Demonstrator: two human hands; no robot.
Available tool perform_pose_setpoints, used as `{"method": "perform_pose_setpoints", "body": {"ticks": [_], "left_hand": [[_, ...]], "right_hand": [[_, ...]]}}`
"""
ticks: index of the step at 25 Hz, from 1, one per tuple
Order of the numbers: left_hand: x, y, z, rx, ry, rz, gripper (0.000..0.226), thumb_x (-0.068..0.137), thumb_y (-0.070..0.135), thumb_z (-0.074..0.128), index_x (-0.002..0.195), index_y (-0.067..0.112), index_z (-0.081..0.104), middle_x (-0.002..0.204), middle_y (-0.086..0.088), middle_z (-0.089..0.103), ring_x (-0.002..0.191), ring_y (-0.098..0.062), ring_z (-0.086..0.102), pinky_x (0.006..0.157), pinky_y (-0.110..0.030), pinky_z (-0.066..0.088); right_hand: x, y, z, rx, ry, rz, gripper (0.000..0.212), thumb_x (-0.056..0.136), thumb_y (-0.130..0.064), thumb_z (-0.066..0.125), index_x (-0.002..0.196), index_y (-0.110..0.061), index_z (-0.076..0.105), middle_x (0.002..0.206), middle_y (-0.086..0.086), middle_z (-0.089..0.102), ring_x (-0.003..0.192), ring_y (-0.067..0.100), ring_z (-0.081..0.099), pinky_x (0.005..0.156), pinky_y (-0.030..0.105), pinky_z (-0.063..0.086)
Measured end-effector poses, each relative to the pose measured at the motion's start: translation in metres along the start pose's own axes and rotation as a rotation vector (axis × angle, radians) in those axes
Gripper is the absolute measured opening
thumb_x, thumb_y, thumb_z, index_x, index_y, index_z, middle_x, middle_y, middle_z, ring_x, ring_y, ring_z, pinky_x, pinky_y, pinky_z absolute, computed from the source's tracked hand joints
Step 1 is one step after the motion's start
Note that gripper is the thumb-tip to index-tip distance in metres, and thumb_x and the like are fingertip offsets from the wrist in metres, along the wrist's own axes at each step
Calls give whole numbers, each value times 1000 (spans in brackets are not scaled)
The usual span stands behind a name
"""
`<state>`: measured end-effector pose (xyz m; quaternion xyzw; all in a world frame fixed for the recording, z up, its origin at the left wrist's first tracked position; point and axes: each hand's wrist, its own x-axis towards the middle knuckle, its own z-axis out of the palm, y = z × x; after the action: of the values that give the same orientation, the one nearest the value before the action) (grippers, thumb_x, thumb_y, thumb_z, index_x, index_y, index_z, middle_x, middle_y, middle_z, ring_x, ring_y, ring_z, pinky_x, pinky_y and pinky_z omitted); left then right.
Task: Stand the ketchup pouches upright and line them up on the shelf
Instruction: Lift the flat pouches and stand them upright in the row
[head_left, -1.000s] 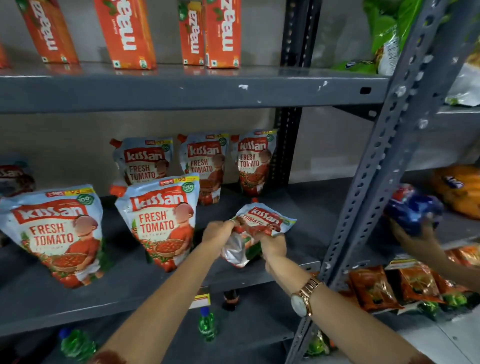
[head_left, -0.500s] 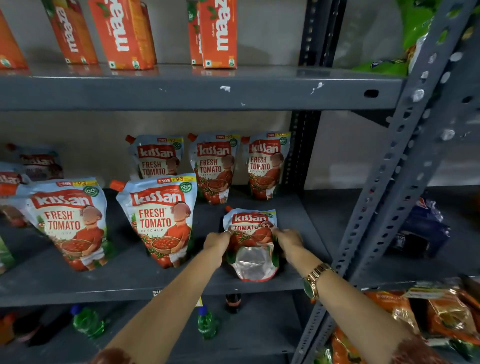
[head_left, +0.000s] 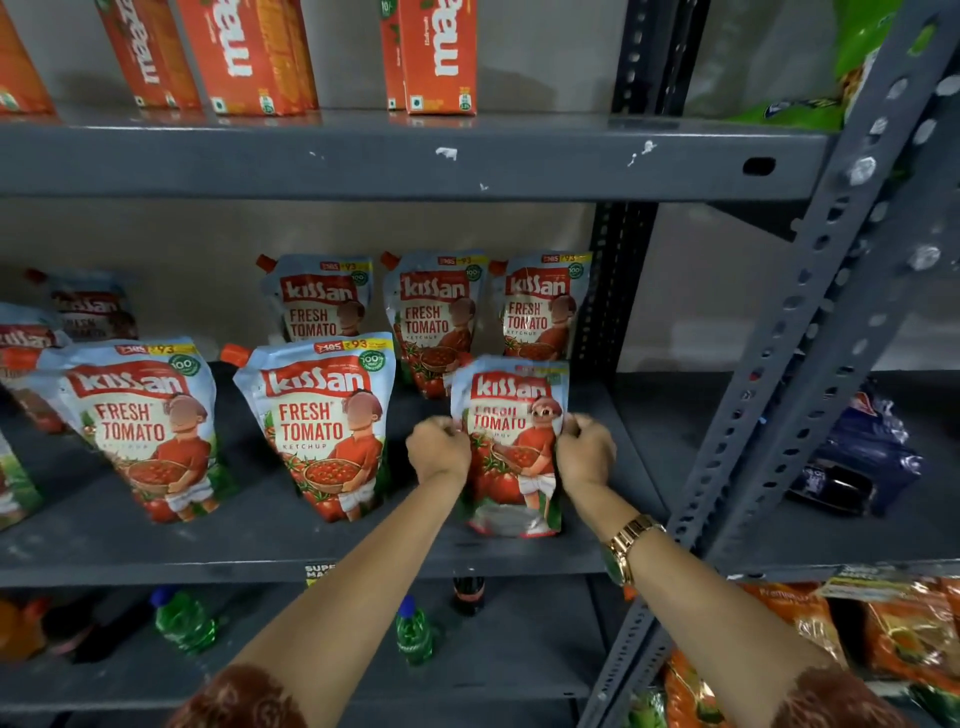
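Observation:
A ketchup pouch stands upright near the front right of the grey middle shelf. My left hand grips its left edge and my right hand grips its right edge. Left of it, two more ketchup pouches stand in the front row. Behind, three pouches stand against the back wall. Further pouches at the far left are blurred and partly cut off.
Orange juice cartons stand on the shelf above. A perforated grey upright rises right of my right hand. A blue packet lies on the neighbouring shelf. Green bottles and orange snack packs sit below.
The pouch lay tilted with its silver bottom toward me; both hands have since turned it upright, front facing out. The camera moved closer. Another person's hand at the right is gone.

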<state>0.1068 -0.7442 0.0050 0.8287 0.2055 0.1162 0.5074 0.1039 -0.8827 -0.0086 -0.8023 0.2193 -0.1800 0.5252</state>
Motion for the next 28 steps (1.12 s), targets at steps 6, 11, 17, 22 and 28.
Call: {"method": "perform_pose_setpoints", "body": {"ticks": [6,11,17,22,28], "left_hand": [[0,9,-11,-118,136,268,17,85,-7,46,79,-11,61,87,-28,66,84,-36,58,69,-27,36],[0,-2,-15,-121,40,200,22,93,5,42,99,-5,61,106,-25,65,95,-31,57,82,-30,43],[-18,-17,-2,-499,-468,-167,61,97,50,13,147,19,27,156,-7,27,145,-24,19,117,-38,16],[-12,-32,1,-421,-644,-175,63,95,52,7,149,22,19,159,-2,17,147,-17,12,119,-34,10],[-16,-45,14,-377,-682,-144,68,91,63,13,149,28,17,159,2,15,147,-14,9,121,-37,6]], "right_hand": [[15,-15,-10,53,54,-281,27,91,-9,43,64,-13,46,68,2,54,72,19,53,67,36,45],[16,6,2,100,-100,-199,16,90,-14,47,79,-17,57,89,4,65,91,27,63,79,51,56],[-23,7,3,357,-534,155,37,100,-22,27,131,-12,45,132,6,49,126,21,42,108,36,32],[-21,22,6,336,-596,132,43,100,-29,23,140,-17,33,147,6,38,139,20,29,114,33,22],[-30,32,-8,353,-525,96,42,99,-34,25,134,-20,42,132,3,50,123,12,41,102,26,29]]}}
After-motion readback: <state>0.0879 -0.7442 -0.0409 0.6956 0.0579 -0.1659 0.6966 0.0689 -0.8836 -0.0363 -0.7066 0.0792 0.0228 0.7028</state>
